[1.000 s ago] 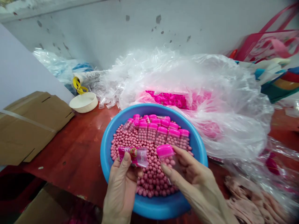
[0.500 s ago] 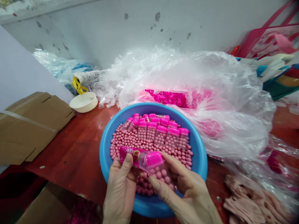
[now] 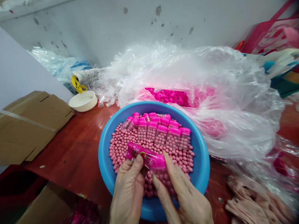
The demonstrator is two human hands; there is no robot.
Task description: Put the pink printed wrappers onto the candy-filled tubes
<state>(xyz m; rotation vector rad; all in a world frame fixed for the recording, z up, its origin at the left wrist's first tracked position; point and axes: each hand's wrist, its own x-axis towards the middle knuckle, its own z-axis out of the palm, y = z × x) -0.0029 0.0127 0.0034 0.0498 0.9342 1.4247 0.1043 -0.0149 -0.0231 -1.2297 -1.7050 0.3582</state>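
My left hand (image 3: pixel 130 186) pinches a printed magenta plastic sleeve (image 3: pixel 135 151) between thumb and fingers. The sleeve's clear end reaches a small clear container with a pink cap (image 3: pixel 158 161); whether it goes around the cap I cannot tell. My right hand (image 3: pixel 184 196) has thumb and fingers on either side of this container, which shows pink balls inside. Both hands are over the near part of a blue basin (image 3: pixel 203 158). Loose pink balls (image 3: pixel 120 140) fill the basin, and several capped containers (image 3: pixel 173 137) of balls lie on them toward the far side.
Behind the basin spreads a large clear plastic bag (image 3: pixel 235 81) with pink caps (image 3: pixel 173 97) in its opening. Clear tubes (image 3: pixel 107 98) and a white round lid (image 3: pixel 83 102) lie to the left, near flattened cardboard (image 3: pixel 35 124). A crumpled beige cloth (image 3: pixel 249 202) is at right.
The sleeve and my left hand have shifted right, toward the container. The sleeve now overlaps more of the capped end. My right fingers have straightened along the container.
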